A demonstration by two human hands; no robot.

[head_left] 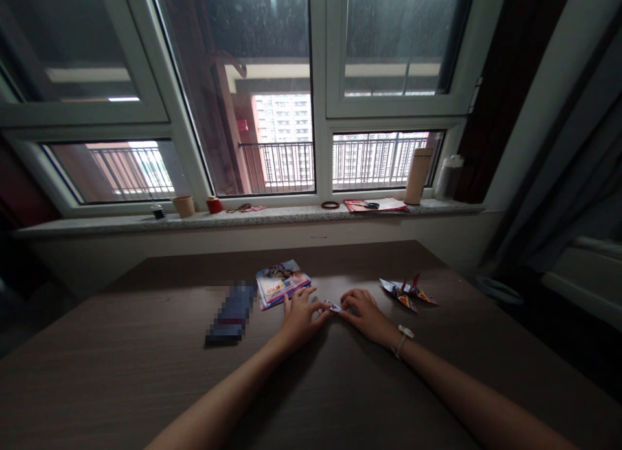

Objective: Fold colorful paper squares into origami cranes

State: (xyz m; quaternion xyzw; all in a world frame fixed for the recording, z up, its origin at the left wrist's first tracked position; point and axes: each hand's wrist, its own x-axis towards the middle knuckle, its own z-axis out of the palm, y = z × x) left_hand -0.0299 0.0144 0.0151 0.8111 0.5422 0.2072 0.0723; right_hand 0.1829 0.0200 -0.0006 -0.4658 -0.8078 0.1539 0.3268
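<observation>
A small folded piece of printed paper (333, 306) lies on the table between my two hands. My left hand (302, 314) has its thumb and index finger at the paper's left end, its other fingers spread toward a stack of printed paper sheets (282, 280). My right hand (363, 313) is curled, its thumb and fingertips closed on the paper's right end. Right of that hand sit folded paper cranes (407, 293), with white, red and yellow patches and pointed tips. A bracelet circles my right wrist.
A dark, pixelated flat object (230, 314) lies left of the sheet stack on the brown table (121, 333). Along the windowsill (291, 215) stand a paper cup (183, 206), a red spool-like item (214, 205), scissors (372, 205) on papers, a tan thermos (418, 177) and a pale bottle (448, 178).
</observation>
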